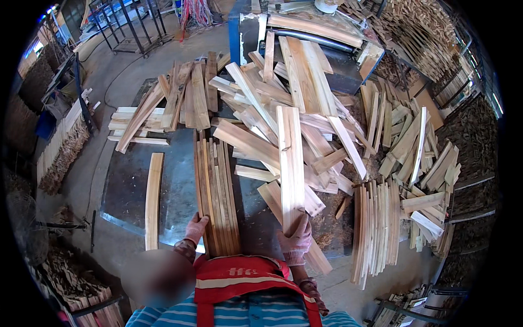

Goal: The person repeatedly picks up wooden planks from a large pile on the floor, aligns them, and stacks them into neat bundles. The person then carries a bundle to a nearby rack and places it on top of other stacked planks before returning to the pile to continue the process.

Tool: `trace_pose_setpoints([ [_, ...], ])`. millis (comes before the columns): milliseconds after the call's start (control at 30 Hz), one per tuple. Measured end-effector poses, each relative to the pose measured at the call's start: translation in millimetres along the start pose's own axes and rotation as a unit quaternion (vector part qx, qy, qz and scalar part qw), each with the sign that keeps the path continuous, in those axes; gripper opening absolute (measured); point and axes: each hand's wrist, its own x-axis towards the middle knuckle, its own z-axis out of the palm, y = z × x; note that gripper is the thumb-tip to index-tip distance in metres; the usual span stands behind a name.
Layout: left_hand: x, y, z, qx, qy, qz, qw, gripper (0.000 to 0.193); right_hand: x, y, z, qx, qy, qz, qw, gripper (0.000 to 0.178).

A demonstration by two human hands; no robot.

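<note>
My right hand, in a pale glove, grips the near end of a long, light wooden plank. That plank points away from me, its broad face up, over the loose pile. My gloved left hand is closed at the near left side of a row of narrow wooden slats. These slats stand on edge, packed side by side, on a dark metal table. Some left fingers are hidden against the row. Left of it, a single plank lies by itself.
A jumbled heap of loose boards covers the far middle of the table. Beyond it stands a blue-sided machine with a metal roller. Another row of slats is at the right. A black metal rack stands on the floor at far left.
</note>
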Motion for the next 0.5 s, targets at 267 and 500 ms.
trace_pose_setpoints([
  [267,-65.2,131.6,17.8,-0.212,-0.187,0.155,0.947,0.070,5.8,-44.3,-2.5,0.054,-0.055,-0.044,0.996,0.112],
  [500,-66.5,157.8,50.0,-0.315,-0.148,0.085,0.934,0.046,-0.3,-132.1,-3.9,0.219,-0.113,-0.254,0.935,0.088],
])
